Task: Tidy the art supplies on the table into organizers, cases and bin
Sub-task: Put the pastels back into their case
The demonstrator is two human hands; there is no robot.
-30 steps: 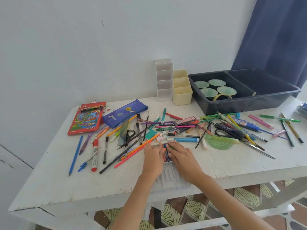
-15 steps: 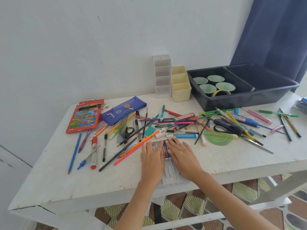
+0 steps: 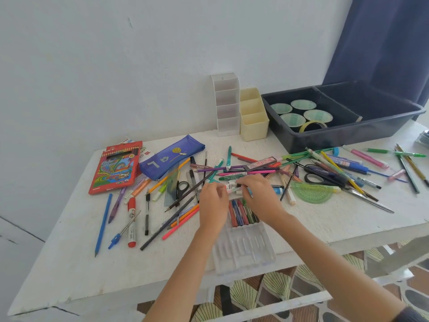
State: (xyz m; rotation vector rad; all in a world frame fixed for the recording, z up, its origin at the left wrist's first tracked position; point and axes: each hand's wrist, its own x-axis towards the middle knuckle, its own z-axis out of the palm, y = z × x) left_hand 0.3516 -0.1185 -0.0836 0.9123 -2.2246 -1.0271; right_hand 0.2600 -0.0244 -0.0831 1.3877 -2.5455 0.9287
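Observation:
A clear plastic case point(image 3: 243, 252) lies open at the table's front edge, and its far half holds a row of coloured crayons point(image 3: 242, 214). My left hand point(image 3: 213, 205) and my right hand point(image 3: 261, 197) meet at the far end of the case. The fingertips of both pinch a small white-and-black item point(image 3: 232, 187). Loose pens, pencils and markers point(image 3: 246, 169) lie scattered beyond the hands. A white organizer point(image 3: 226, 105), a cream organizer point(image 3: 254, 115) and a dark bin point(image 3: 376, 130) stand at the back.
A red coloured-pencil box point(image 3: 113, 168) and a blue pouch point(image 3: 171, 160) lie at the left. Black scissors point(image 3: 322, 176) and a green protractor point(image 3: 311, 194) lie to the right of the hands. The bin holds tape rolls point(image 3: 301, 111). The white table point(image 3: 58, 270) ends close in front.
Both hands have slid from lying flat on the case to its far end, which uncovered the crayons. Their fingers have curled together on the small item.

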